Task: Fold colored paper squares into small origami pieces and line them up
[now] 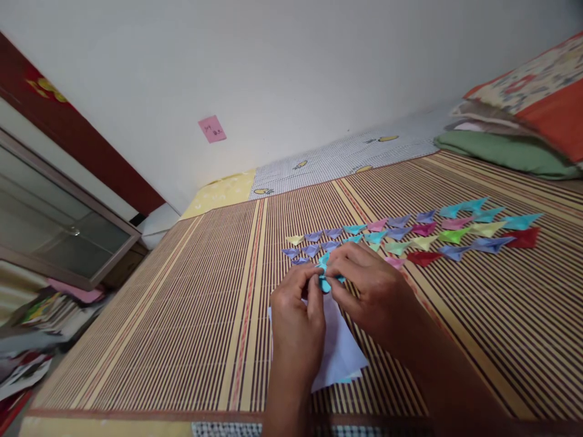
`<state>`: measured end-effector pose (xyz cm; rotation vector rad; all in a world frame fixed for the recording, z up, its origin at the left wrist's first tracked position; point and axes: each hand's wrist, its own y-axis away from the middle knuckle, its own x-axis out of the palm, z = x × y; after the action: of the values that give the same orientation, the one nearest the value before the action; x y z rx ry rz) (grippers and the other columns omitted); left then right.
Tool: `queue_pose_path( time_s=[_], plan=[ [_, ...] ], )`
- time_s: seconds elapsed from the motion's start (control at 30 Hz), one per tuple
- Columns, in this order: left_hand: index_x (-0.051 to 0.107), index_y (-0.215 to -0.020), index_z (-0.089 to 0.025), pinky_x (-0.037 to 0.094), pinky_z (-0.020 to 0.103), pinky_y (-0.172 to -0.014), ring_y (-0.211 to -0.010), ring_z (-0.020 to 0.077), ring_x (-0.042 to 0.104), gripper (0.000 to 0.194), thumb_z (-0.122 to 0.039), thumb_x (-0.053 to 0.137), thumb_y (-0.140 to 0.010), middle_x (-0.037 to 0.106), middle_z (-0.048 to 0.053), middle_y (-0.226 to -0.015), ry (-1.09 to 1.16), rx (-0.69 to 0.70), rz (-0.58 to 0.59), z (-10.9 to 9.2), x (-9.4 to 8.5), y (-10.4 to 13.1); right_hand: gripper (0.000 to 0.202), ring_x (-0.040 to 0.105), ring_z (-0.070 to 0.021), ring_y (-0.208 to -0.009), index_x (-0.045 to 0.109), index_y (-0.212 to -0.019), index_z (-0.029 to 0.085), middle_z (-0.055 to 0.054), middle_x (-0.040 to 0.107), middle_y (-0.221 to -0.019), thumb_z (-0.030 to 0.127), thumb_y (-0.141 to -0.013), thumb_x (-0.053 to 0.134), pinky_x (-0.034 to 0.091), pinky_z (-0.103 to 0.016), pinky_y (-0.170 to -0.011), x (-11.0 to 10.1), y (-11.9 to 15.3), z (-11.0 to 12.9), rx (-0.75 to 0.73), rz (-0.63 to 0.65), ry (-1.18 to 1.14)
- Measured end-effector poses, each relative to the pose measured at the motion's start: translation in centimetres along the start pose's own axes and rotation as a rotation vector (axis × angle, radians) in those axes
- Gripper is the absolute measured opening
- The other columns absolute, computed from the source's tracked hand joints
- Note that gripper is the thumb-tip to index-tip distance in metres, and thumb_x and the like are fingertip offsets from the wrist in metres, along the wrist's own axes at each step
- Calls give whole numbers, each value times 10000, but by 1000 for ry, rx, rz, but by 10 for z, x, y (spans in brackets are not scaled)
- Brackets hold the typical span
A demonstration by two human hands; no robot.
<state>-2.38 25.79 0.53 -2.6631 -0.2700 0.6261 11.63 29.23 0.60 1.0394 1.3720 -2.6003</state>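
Observation:
Between my two hands is a small piece of folded turquoise paper [325, 284], pinched from both sides. My left hand [298, 303] grips its left edge between thumb and forefinger. Thumb and fingers of my right hand [364, 279] close on its right side and partly cover it. Below the hands lies a stack of paper sheets [339, 352], the top one pale lilac. Just beyond, several folded paper shapes [423, 229] in blue, purple, pink, green, yellow and red stand in rows; my right hand hides some of them.
A striped bamboo mat [182, 315] covers the bed. Folded bedding [510, 152] and a patterned pillow [546, 91] are piled at the far right. A pink note [212, 129] is stuck on the wall. At the left are a glass-fronted cabinet [59, 212] and a pile of books [54, 315].

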Motion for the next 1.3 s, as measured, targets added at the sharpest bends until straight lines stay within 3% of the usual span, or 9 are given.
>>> queue_pose_path(
  time_s=[0.17,0.3,0.63,0.77,0.9,1.07,1.2,1.3],
  plan=[
    [774,-980,-238,557,337,-728,-853,190,680,260,-108,549,-973,721,53,-919,-29,36,17,-4,-1,-1,190,591,-242,-832,584,-774,174,-83,626,-824,64,-919,527,486,-385,-743,-1,0,-1,13,-2,-8],
    [775,-968,-248,558,359,-819,-933,194,686,288,-39,582,-924,735,52,-980,-24,85,29,-7,-1,-2,171,600,-254,-848,575,-777,168,-91,627,-830,54,-899,541,486,-401,-762,-1,1,-1,37,-9,-16],
    [748,-868,-219,494,269,-639,-867,173,678,213,-53,621,-907,727,39,-951,-108,93,-38,-6,0,-2,139,608,-244,-856,590,-827,191,-69,628,-855,76,-882,534,484,-373,-753,-5,1,3,110,20,-66],
    [722,-867,-216,495,286,-679,-894,182,671,184,-60,631,-901,724,38,-953,-135,113,-67,-4,1,-2,164,633,-239,-831,612,-875,192,-67,644,-877,59,-831,527,470,-345,-698,-4,3,6,179,41,-4],
    [707,-866,-224,486,293,-693,-845,170,651,186,-53,638,-894,713,17,-915,-131,125,-78,-3,4,-2,174,641,-230,-789,615,-866,189,-69,646,-857,69,-863,489,438,-331,-645,-1,5,7,199,44,61],
    [703,-885,-220,484,296,-707,-843,167,647,191,-46,624,-900,709,17,-915,-158,145,-85,-2,6,-2,207,644,-234,-813,631,-868,179,-77,628,-855,67,-879,457,464,-350,-692,-1,4,7,204,46,7],
    [699,-901,-217,489,287,-699,-834,162,649,180,-54,622,-908,713,15,-919,-184,148,-131,1,4,-3,184,638,-224,-818,632,-875,182,-75,634,-876,78,-876,480,480,-360,-723,-7,3,6,169,12,-40],
    [698,-907,-213,497,289,-704,-837,167,655,168,-66,619,-914,716,22,-927,-214,146,-162,4,4,-3,113,620,-190,-732,615,-888,190,-48,636,-819,130,-900,520,481,-327,-662,-11,3,5,203,-77,-76]
  ],
)
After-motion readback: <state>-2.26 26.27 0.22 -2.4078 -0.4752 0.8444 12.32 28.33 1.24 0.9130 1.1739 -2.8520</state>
